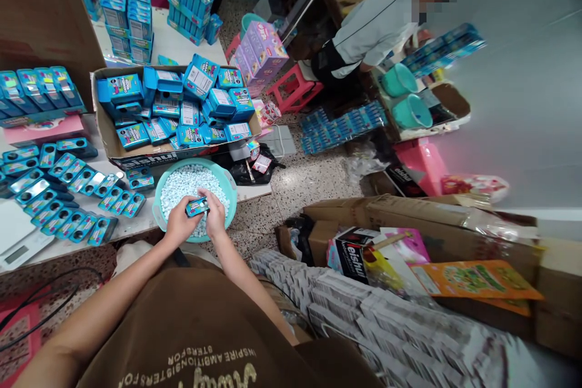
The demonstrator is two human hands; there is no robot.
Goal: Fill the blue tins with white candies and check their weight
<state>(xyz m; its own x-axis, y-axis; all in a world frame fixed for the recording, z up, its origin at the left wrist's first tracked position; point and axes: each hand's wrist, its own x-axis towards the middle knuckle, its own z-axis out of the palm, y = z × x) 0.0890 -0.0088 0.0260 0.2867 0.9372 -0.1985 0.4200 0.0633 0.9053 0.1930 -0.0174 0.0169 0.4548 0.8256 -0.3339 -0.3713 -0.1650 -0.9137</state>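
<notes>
Both of my hands grip one small blue tin (197, 206) over a teal basin (230, 179) filled with small white candies. My left hand (178, 222) closes on the tin's left end. My right hand (214, 213) pinches its right end. Behind the basin stands a cardboard box (109, 139) heaped with closed blue tins. Rows of open blue tins (68, 194) lie on the white table to the left of the basin.
A white scale (20, 248) sits at the table's left edge. Stacks of blue tins (127, 15) stand at the back. A seated person (368, 30) works at the far right by teal bowls (404, 97). Cardboard boxes and stacked white leaflets (364, 309) crowd the floor to my right.
</notes>
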